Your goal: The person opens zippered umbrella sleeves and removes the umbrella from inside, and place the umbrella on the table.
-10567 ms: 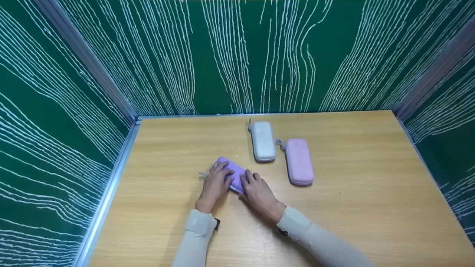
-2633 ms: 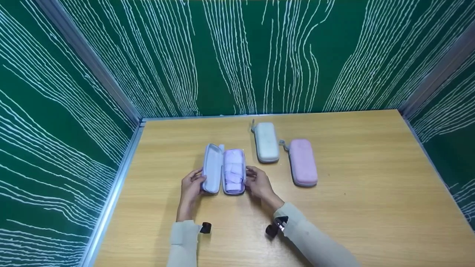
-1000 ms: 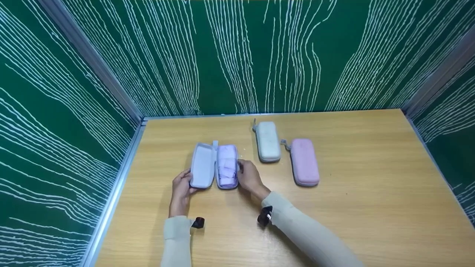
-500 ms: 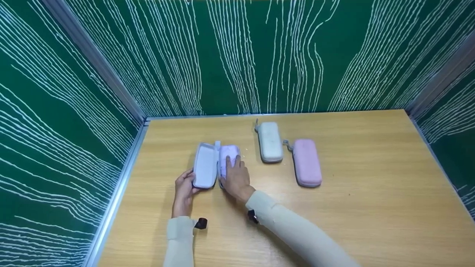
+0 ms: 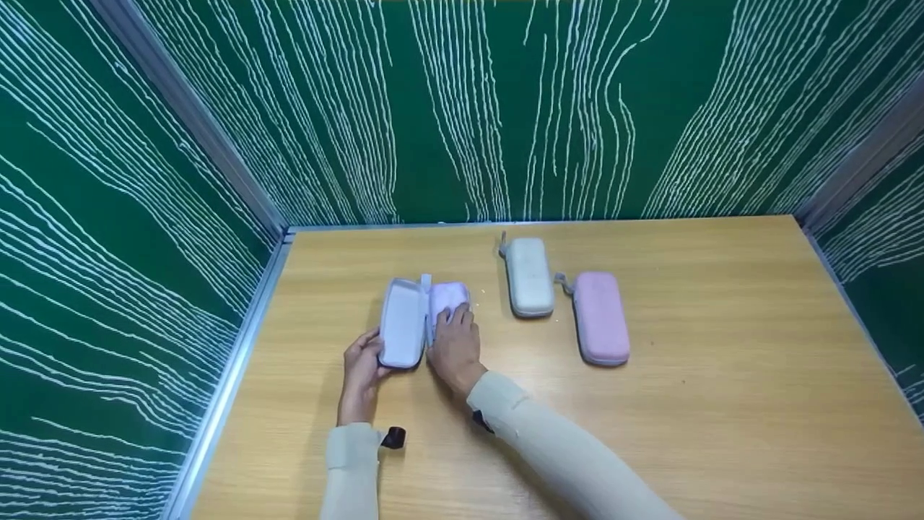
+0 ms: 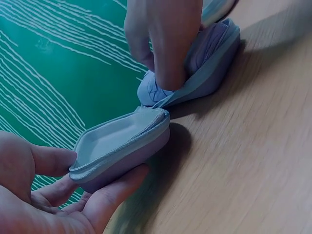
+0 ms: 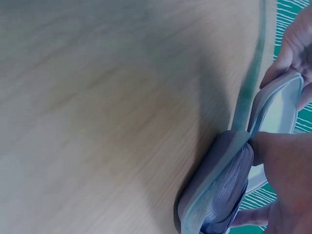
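A lavender zip case lies unfolded on the wooden table, its lid (image 5: 402,325) to the left and its filled half (image 6: 217,73) to the right. My left hand (image 5: 363,370) pinches the lid by its outer edge, thumb on the inside and fingers beneath. Inside the filled half sits a folded lavender fabric bundle (image 5: 449,295), wrapped like a compact umbrella. My right hand (image 5: 457,352) grips the bundle from above at its near part, covering that end in the head view. In the right wrist view the thumb presses in between the bundle and the case's rim.
Right of my hands lie a pale grey-green zip case (image 5: 530,278) and a pink zip case (image 5: 602,318), both zipped up with strap loops. Green walls (image 5: 447,144) with white wavy lines border the table's back and sides.
The lavender case lay zipped and slanted earlier; now it is unzipped and upright to me. My right hand has moved from the case's right side onto the bundle. The left hand keeps hold of the lid.
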Motion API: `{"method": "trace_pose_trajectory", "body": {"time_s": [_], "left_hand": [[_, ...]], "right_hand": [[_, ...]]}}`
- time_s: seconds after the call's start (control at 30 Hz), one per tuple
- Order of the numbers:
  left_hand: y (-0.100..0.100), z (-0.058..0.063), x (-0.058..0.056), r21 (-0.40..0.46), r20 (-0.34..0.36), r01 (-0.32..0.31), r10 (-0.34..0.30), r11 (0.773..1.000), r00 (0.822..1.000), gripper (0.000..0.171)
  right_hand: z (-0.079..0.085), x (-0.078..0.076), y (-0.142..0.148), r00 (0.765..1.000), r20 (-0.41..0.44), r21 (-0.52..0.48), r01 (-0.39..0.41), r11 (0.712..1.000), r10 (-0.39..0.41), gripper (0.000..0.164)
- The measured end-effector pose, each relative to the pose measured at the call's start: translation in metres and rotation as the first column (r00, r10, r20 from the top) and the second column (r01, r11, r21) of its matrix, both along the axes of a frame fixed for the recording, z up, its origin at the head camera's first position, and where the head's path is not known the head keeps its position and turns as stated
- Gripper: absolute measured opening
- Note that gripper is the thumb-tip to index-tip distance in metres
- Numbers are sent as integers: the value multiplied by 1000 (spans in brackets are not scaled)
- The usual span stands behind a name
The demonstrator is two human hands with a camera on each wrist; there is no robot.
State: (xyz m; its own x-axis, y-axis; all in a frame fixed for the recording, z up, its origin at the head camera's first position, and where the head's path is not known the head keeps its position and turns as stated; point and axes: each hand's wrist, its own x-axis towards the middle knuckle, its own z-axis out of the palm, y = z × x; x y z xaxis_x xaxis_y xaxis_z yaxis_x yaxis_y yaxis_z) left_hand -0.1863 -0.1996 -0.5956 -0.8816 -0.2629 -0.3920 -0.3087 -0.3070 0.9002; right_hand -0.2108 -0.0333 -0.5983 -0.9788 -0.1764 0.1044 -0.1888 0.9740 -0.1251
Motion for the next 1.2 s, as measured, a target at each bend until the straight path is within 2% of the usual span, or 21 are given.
{"method": "trace_pose_trajectory", "body": {"time_s": [0.2,0.43,0.53,0.77,0.87,1.0,1.1,1.13,1.2], "left_hand": [[2,-1,1,-22,2,-1,1,1000,1000,44],[1,-1,2,-26,-13,-3,2,1000,1000,44],[1,0,2,-36,-18,-4,4,999,1000,45],[3,1,1,-92,-5,7,-7,996,1000,44],[3,1,1,-103,4,5,-4,995,1000,44],[4,0,1,-86,-2,4,-4,996,1000,44],[5,-1,1,-66,-11,1,-2,998,1000,43],[5,-1,1,-59,-13,0,-1,998,1000,43],[4,-1,2,-56,-12,-4,4,998,1000,43]], "right_hand": [[-4,0,-6,997,-63,1,33,999,-33,51],[-3,0,-14,998,-30,101,53,993,-50,43],[-3,0,-16,997,-51,103,70,992,-65,39],[-6,-2,-18,982,-152,-59,101,993,-109,24],[-5,-2,-19,984,-143,-80,98,992,-109,24],[-4,-2,-18,988,-126,29,89,996,-85,29],[-5,-1,-17,982,-182,141,78,987,-52,33],[-6,-1,-17,977,-209,159,80,984,-45,33],[-6,-2,-15,969,-244,122,74,990,-42,34]]}}
